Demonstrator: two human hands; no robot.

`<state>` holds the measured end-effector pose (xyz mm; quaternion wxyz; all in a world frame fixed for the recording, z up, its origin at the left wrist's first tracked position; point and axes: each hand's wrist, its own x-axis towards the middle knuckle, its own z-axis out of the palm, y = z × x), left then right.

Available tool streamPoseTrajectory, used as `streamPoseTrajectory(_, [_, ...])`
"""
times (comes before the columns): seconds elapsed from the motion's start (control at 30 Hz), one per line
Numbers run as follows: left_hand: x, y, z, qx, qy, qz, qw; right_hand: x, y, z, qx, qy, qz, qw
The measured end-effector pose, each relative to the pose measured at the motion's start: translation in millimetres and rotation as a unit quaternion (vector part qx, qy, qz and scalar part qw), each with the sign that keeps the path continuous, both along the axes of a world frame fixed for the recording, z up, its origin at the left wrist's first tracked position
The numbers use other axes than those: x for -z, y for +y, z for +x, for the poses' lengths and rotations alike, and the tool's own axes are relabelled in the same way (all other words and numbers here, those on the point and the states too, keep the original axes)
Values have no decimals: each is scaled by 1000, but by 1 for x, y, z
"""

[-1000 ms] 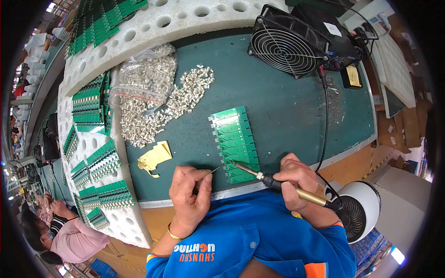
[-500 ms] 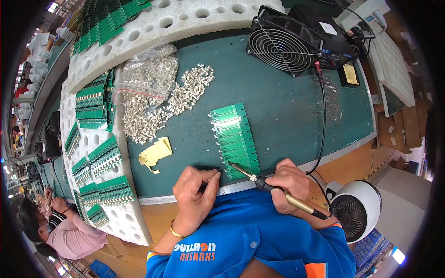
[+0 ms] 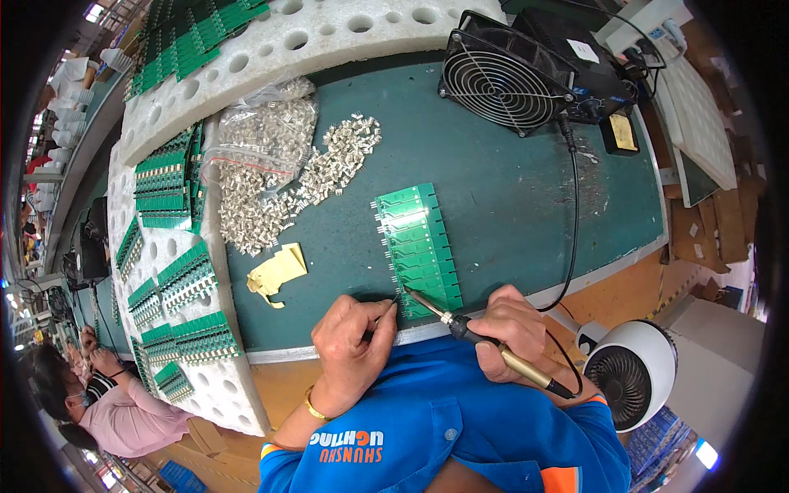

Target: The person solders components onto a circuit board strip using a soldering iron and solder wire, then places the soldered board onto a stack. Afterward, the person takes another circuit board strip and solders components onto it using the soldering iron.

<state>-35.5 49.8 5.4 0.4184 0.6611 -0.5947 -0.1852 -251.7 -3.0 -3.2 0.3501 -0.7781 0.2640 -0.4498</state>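
Note:
On the green work mat lies a panel of joined green circuit boards [image 3: 419,238], small metal connectors lined along its left edge. My right hand [image 3: 511,333] is closed round a soldering iron [image 3: 516,361] with a black and gold handle. The iron's tip rests at or just above the panel's lower left part. Close to the same edge, my left hand [image 3: 353,337] pinches a thin dark pointed tool [image 3: 392,306], mostly hidden by the fingers. Its tip comes near the panel's connectors; whether it touches them I cannot tell.
Loose metal connectors [image 3: 341,156] spill from a clear plastic bag [image 3: 267,131] at the back left. Yellow paper [image 3: 278,271] lies below. White foam boards [image 3: 234,386] carry more circuit panels. A black fan [image 3: 501,86] stands far right; the iron's cord [image 3: 574,222] trails from there. Another person [image 3: 123,407] sits left.
My left hand has shifted slightly right, with its thin tool nearer the panel. The soldering iron stays at almost the same spot; its handle end has moved a little.

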Motion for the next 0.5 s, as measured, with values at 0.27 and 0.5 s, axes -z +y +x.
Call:
streamPoseTrajectory(0.27, [0,0,-1,16,-29,-6,999,0,0,1,1,8,-15,1000])
streamPoseTrajectory(0.5, [2,1,-2,17,-44,-16,999,-4,0,1,-5,27,-42,999])
